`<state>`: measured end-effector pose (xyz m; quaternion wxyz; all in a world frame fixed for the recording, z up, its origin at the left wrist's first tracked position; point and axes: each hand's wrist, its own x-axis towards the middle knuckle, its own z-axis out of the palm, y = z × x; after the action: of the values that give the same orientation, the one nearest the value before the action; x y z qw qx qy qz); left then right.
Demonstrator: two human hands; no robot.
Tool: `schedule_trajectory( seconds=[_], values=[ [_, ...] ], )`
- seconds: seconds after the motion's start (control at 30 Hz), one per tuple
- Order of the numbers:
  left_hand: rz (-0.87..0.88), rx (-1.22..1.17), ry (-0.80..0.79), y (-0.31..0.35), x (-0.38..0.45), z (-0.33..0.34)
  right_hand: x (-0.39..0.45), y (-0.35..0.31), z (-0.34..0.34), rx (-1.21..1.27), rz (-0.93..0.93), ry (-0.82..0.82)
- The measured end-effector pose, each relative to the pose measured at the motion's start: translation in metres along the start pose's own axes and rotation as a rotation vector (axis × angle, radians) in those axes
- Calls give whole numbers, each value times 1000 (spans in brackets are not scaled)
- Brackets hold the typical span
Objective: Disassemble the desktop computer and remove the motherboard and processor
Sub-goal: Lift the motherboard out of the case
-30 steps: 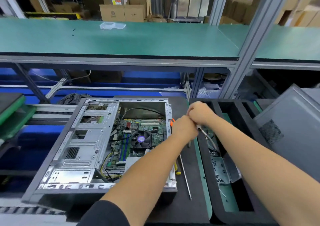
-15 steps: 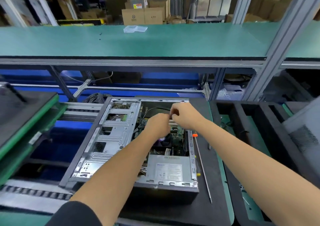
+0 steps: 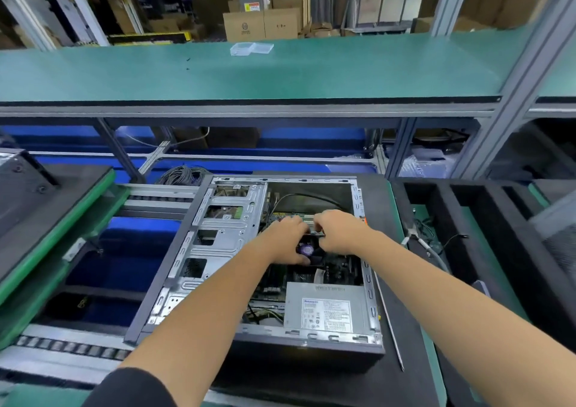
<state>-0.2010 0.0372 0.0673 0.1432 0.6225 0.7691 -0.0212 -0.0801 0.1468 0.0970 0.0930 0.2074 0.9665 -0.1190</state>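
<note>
Head view. I see the desktop computer (image 3: 258, 260) lying on its side, open face up, on a black mat (image 3: 405, 282) on the bench. My two hands are inside the open case, close together but not touching, over its middle.

My left hand (image 3: 288, 239) lies palm down on the CPU cooler fan (image 3: 307, 249), whose purple hub shows just beside the fingers; I cannot tell whether the fingers are closed on the fan. My right hand (image 3: 338, 230) is curled, knuckles up, pinching a small part at the far edge of the fan, between the two hands; what that part is, I cannot tell.

The motherboard (image 3: 339, 269) sits on the floor of the case, under and around both hands; its green surface shows beyond the knuckles and toward me from the fan. The processor is hidden beneath the fan. The grey power supply (image 3: 324, 307) fills the near right corner of the case, toward me from the right hand. The metal drive cage (image 3: 218, 238) occupies the left half, beside the left forearm. A black cable (image 3: 311, 197) arcs over the far part of the case, beyond the hands.

A long screwdriver (image 3: 388, 316) lies on the mat just beside the right wall of the case, orange handle at its far end. A green shelf (image 3: 280, 73) spans the view above.
</note>
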Motion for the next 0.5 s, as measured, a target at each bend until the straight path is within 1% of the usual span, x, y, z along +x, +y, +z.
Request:
schedule_trajectory(
  seconds=[0.07,0.13,0.2,0.3,0.4,0.5],
  values=[
    [46,-17,-5,-3,4,-2,4,-3,4,-141,-17,-34],
    [93,-62,-68,-9,9,-5,8,-8,8,-250,-36,-49],
    [134,-10,-117,-14,13,-5,12,-11,12,-280,-27,-82],
    [184,86,-79,-19,21,-2,16,-11,12,-300,-3,-163],
    [201,61,-76,-22,26,3,19,-11,13,-405,-6,-259],
    [194,62,-106,-22,26,7,18,-12,17,-474,-27,-250]
  ],
)
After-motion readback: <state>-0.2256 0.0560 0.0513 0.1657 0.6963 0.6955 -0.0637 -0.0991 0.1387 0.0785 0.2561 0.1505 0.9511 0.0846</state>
